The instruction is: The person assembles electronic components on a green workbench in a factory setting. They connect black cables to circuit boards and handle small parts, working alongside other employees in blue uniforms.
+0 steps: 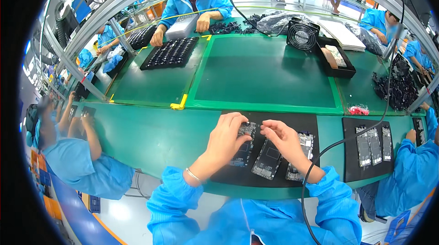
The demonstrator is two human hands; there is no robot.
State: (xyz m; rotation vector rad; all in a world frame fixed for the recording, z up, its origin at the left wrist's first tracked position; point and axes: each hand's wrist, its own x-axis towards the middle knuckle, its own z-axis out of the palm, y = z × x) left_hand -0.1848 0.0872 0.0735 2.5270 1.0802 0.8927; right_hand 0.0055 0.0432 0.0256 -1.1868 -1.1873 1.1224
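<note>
Three opened phone bodies with bare circuit boards lie on a black mat (299,119) in front of me. My left hand (224,141) grips the upper end of the leftmost phone body (242,156), thumb and fingers on either side of its board. Just right of that end, my right hand (284,141) has its thumb and forefinger pinched together; anything between them is too small to make out. Below it lies the middle phone body (267,160), slightly tilted. My right wrist partly covers the third phone body (305,143).
A black cable (352,140) hangs across my right forearm. On the right, another mat (352,153) bears several phone bodies beside a co-worker's sleeve (411,162). Beyond the bench edge stand a fan (302,34), an open black box (350,67) and a tray of small parts (169,54).
</note>
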